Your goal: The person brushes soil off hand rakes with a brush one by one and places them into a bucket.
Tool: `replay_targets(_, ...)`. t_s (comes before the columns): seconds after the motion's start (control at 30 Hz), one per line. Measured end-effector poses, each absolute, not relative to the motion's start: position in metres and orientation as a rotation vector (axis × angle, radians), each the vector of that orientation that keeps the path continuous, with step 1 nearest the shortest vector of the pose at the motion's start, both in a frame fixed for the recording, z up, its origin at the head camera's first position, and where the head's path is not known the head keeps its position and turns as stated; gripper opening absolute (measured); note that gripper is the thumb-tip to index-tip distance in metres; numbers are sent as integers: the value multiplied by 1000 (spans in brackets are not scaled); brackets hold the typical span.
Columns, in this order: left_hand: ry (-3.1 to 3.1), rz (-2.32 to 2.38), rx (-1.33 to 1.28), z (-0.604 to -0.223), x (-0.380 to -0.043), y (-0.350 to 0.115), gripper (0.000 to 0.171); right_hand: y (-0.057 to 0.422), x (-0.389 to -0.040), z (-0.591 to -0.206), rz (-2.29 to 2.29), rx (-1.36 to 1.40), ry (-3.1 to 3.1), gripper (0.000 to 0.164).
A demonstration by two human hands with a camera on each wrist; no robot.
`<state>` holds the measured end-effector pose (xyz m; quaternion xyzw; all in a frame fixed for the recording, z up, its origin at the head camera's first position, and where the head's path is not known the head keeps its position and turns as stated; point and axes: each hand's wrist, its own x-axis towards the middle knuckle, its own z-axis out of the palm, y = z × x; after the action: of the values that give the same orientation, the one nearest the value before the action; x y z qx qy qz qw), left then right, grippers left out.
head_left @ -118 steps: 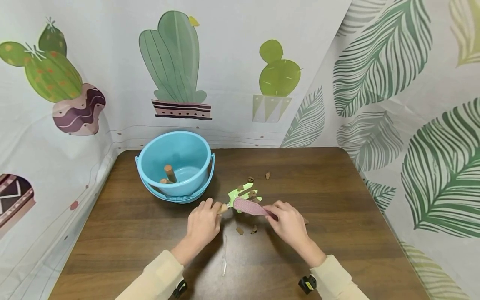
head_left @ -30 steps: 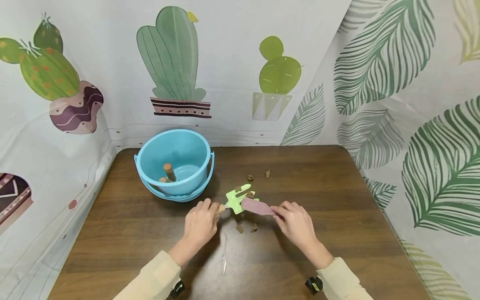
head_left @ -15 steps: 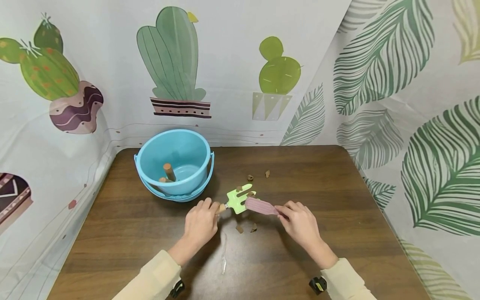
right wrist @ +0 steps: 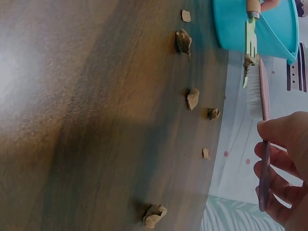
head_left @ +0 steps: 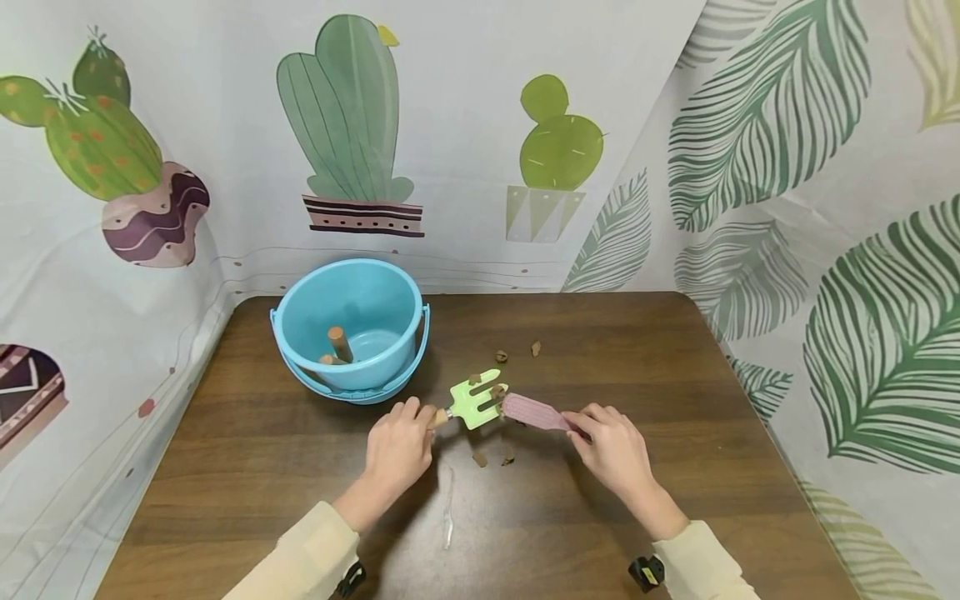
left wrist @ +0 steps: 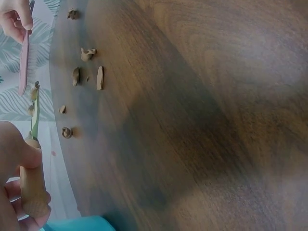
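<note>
My left hand (head_left: 397,446) grips the wooden handle of a small light-green garden hand fork (head_left: 468,406), its tines pointing right. Dry brown curled scraps (head_left: 497,392) lie on the tines; the left wrist view shows the fork raised above the table. In my right hand (head_left: 613,448) is a pink brush (head_left: 534,412), its handle held between thumb and fingers. White bristles (right wrist: 254,98) face the fork, and the brush head is right by the tine tips. Several more brown scraps (head_left: 479,458) are scattered on the table around the tools.
A light-blue bucket (head_left: 408,354) stands at the back left of the dark wooden table (head_left: 637,358), with wooden cylinders (head_left: 339,342) inside and its handle lowered in front. A thin clear strip (head_left: 448,529) lies near the front. A patterned cloth (head_left: 465,125) hangs behind.
The brush in my right hand has drawn back to the right, from over the fork to its tine tips. The fork in my left hand has shifted slightly left, scraps still on it.
</note>
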<state>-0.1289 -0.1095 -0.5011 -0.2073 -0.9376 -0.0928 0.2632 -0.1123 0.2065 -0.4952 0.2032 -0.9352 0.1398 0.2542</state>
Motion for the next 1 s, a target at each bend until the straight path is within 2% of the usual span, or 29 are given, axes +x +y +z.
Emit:
replay_targets(0.37,-2580,-264,-552,-502,-128,-109,24,204,-114,-493,458,553,-2491,25)
replay_targets(0.73,-2584,-288,-568,-503,-128,-101,25,176,-114,-489,478,674,-2500,26)
replay_targets(1.0,-2534,-273,-558,-500,-129,-104,27,183,-115,-494,443,628,-2518,27)
